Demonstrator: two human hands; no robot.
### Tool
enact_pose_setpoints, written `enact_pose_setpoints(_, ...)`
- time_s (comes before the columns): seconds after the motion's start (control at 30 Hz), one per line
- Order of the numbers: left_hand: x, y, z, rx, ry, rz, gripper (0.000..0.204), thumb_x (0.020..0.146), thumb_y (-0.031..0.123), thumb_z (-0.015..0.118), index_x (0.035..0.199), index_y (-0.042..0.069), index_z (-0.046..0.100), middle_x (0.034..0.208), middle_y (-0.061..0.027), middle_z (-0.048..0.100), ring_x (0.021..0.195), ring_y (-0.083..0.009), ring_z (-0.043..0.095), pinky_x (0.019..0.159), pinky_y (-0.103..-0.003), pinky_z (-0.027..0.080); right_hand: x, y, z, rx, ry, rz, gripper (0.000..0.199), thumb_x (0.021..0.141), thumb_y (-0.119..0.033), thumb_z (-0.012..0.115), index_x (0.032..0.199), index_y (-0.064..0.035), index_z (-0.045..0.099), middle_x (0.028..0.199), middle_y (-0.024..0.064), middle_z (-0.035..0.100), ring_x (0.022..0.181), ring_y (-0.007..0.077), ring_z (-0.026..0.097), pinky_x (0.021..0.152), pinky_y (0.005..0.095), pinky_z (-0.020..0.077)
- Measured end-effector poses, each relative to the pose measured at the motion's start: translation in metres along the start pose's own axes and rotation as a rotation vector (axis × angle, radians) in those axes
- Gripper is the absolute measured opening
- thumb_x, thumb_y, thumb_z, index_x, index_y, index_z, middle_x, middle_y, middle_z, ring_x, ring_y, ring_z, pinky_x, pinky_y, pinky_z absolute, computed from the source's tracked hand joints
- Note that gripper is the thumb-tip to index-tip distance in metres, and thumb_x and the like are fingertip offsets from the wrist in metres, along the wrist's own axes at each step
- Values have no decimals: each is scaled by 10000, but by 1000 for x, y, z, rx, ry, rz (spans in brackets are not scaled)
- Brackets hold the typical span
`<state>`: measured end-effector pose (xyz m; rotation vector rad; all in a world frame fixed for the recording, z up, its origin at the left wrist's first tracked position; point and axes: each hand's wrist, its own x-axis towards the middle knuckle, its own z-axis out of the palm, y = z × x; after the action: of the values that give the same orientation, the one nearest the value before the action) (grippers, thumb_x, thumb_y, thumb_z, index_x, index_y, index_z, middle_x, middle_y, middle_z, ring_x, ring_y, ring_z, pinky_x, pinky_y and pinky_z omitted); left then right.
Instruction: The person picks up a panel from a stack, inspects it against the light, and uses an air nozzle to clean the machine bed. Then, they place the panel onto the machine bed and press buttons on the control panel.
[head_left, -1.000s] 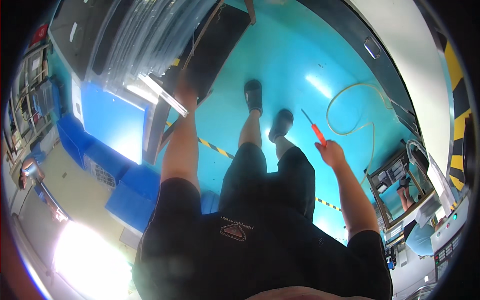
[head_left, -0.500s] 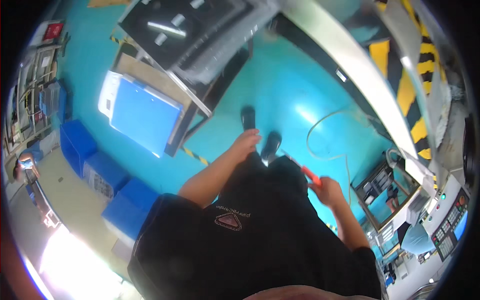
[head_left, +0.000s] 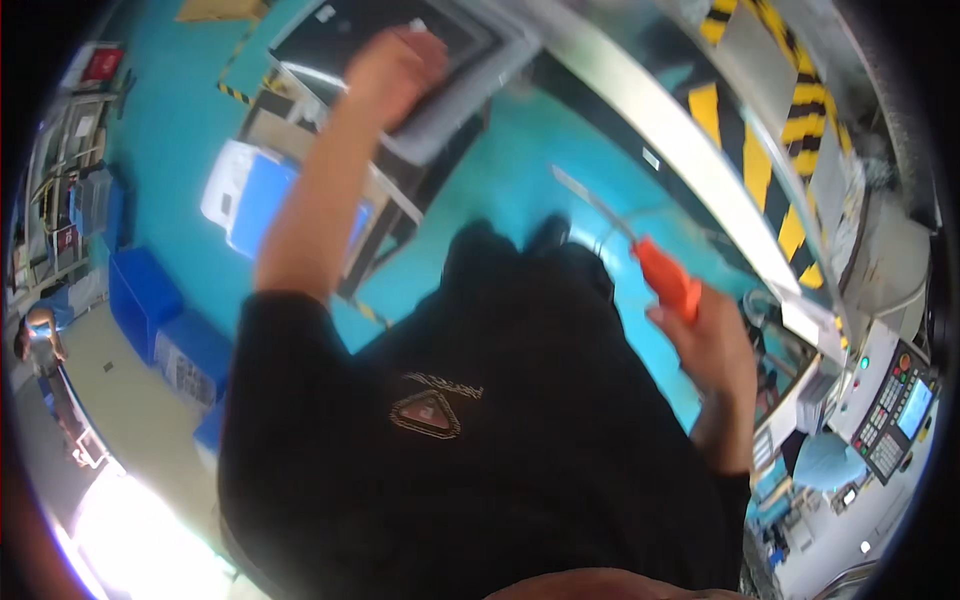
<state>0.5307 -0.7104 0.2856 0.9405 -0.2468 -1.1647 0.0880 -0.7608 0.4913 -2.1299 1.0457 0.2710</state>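
Note:
My right hand (head_left: 718, 340) is closed around the orange handle of a hand tool (head_left: 668, 280). A thin metal shaft runs from the handle toward the far left and ends in a flat, pale tip; its exact kind is unclear. My left hand (head_left: 398, 75) is stretched out over a black tray (head_left: 325, 42) at the far left. Its fingers bend downward and are blurred, so whether they grip anything does not show. A small bright piece lies in the tray near that hand.
Below the tray stands a cart (head_left: 385, 225) with a blue and white box (head_left: 252, 225). Blue bins (head_left: 145, 300) line the left. On the right are a machine's pale edge (head_left: 690, 170), striped guards (head_left: 745, 135) and a control panel (head_left: 890, 410). Another person (head_left: 45, 335) is at far left.
My left hand has moved from in front of my body up and away, over the black tray. My right hand has lifted the orange-handled tool, which now appears larger and closer.

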Motion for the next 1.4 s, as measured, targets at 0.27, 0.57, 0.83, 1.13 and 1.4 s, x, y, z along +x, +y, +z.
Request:
enact_pose_setpoints(0.27, -9, 52, -59, 874, 674, 258, 467, 874, 121, 618, 1312, 16, 496, 1211, -171, 610, 1125, -278, 583, 880, -346, 482, 123, 87, -67, 125, -82, -254, 394, 865, -393, 697, 880, -6, 624, 727, 181, 598, 698, 376, 594, 622, 427, 452)
enact_pose_setpoints(0.57, -47, -4, -82, 550, 1032, -333, 405, 851, 476, 722, 940, 107, 578, 716, -38, 534, 620, -178, 544, 545, -289, 468, 204, 220, -38, -275, -464, -295, 406, 899, -403, 629, 855, 0, 645, 834, 197, 661, 790, 398, 642, 719, 484, 504)
enact_pose_setpoints(0.83, -15, -17, -70, 458, 962, -213, 264, 938, 373, 644, 981, 113, 626, 809, -28, 638, 654, -166, 586, 560, -290, 481, 215, 259, -57, -277, -539, -160, 429, 901, -415, 624, 856, 12, 646, 837, 212, 669, 806, 408, 643, 723, 486, 504)
enact_pose_setpoints(1.13, 0, 20, -38, 374, 987, -293, 203, 879, 328, 734, 902, 135, 676, 785, 0, 699, 643, -116, 653, 498, -230, 489, 121, 291, -293, 375, -106, -9, 389, 905, -375, 676, 1049, -14, 649, 882, 76, 675, 815, 234, 642, 736, 347, 502)
enact_pose_setpoints(1.4, 25, 45, -9, 417, 904, -394, 178, 891, 310, 722, 821, 179, 625, 653, 46, 594, 552, -106, 582, 476, -252, 477, 219, 271, -322, -361, 125, 323, 394, 928, -398, 588, 954, -9, 646, 878, 239, 646, 853, 447, 603, 750, 489, 469)
